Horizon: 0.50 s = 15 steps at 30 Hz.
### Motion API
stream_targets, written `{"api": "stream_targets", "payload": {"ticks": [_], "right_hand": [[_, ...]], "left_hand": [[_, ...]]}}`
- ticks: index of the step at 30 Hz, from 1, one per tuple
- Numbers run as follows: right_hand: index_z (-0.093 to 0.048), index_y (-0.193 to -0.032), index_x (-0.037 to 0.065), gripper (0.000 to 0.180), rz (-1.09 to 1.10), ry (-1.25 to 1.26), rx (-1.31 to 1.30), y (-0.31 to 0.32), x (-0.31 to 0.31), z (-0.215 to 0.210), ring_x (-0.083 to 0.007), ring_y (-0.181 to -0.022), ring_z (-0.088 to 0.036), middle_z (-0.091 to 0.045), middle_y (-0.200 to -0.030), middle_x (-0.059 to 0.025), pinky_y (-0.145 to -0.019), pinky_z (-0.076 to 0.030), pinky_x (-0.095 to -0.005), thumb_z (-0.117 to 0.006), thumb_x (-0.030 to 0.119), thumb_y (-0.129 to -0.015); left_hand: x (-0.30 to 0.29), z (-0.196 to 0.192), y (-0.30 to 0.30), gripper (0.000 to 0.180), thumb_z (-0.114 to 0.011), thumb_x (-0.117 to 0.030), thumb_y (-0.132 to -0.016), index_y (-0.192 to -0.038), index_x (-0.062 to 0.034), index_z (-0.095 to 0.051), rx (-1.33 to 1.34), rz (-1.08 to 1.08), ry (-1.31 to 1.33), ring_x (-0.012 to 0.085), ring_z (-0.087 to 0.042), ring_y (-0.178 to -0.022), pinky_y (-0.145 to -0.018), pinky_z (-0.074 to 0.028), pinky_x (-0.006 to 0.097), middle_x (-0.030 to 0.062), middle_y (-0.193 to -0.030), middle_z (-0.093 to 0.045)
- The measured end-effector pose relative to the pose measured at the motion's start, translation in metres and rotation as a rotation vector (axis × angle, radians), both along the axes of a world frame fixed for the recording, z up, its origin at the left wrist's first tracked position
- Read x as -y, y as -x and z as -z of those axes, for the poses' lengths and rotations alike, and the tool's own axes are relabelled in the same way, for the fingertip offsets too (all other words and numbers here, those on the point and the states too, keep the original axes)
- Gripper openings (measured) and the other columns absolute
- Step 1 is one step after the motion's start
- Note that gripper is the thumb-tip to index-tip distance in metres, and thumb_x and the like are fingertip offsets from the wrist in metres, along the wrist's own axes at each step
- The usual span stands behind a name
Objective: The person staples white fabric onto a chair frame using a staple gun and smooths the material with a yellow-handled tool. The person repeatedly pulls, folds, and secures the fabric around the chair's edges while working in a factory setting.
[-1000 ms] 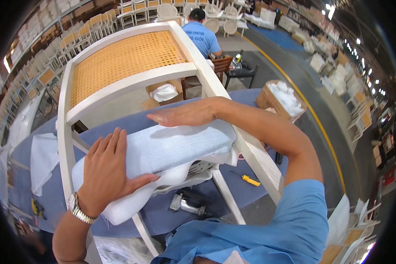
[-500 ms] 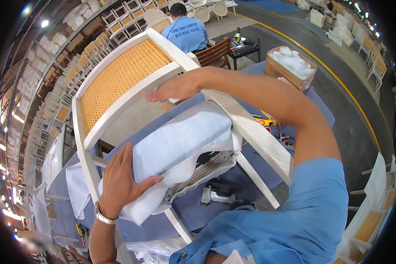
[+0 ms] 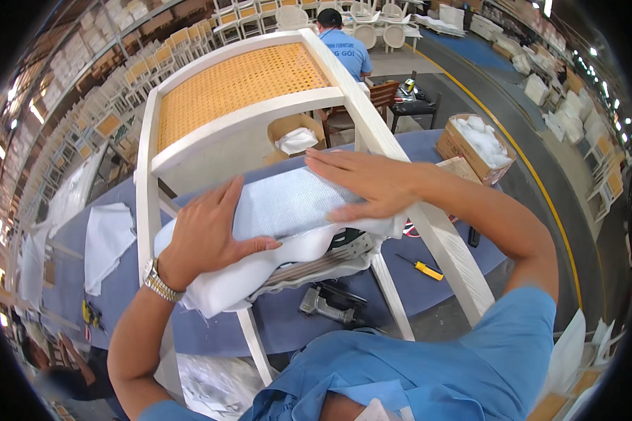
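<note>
A white-framed chair point(image 3: 379, 126) with a woven cane back panel point(image 3: 239, 81) lies tipped on the blue-grey covered table. Between its side rails sits a padded seat point(image 3: 281, 203) in pale blue fabric, with white padding point(image 3: 221, 284) hanging from its near edge. My left hand point(image 3: 207, 235) lies on the seat's left part, thumb stretched to the right. On the right part rests my right hand point(image 3: 369, 186), fingers extended towards the left. Both hands are open and press flat on the fabric. Below the seat, a grey staple gun point(image 3: 330, 303) lies on the table.
A yellow-handled screwdriver point(image 3: 426, 270) lies right of the chair leg. At the far right stands a carton of white stuffing point(image 3: 481, 140); another box point(image 3: 295, 137) is behind the frame. White cloth point(image 3: 109, 242) lies left. A person in blue point(image 3: 344, 49) sits beyond.
My right hand has come down from above the far side of the seat onto its right part. My left hand stays on the seat's left part. The view has shifted.
</note>
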State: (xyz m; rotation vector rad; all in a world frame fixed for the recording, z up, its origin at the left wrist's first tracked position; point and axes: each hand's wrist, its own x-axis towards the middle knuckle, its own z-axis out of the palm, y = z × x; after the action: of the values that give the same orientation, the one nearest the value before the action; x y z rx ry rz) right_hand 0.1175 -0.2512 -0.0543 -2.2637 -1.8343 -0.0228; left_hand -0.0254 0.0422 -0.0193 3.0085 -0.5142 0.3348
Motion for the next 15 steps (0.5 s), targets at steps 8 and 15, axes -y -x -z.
{"api": "stream_targets", "payload": {"ticks": [8,15], "right_hand": [[-0.037,-0.152,0.001,0.080,0.352,-0.181,-0.318,0.033,0.069,-0.095,-0.0433,-0.137,-0.044,-0.046,-0.147,-0.0305,-0.116,-0.035,-0.0410,-0.053,0.058,-0.098],[-0.032,-0.153,-0.003,0.114,0.184,0.260,0.139,0.002,0.017,-0.053,-0.0354,-0.144,-0.038,-0.038,-0.152,-0.0301,-0.122,-0.020,-0.0530,-0.062,0.078,-0.078]], "left_hand": [[-0.001,0.006,-0.003,0.111,-0.068,-0.078,-0.073,-0.139,0.0087,-0.048,0.024,0.010,-0.060,0.0428,-0.062,-0.115,-0.098,-0.049,0.048,0.0294,-0.126,-0.062],[-0.003,0.003,-0.005,0.112,-0.068,-0.079,-0.073,-0.140,0.0087,-0.047,-0.008,-0.010,-0.079,0.0422,-0.061,-0.116,-0.099,-0.048,0.048,0.0292,-0.127,-0.061]]}}
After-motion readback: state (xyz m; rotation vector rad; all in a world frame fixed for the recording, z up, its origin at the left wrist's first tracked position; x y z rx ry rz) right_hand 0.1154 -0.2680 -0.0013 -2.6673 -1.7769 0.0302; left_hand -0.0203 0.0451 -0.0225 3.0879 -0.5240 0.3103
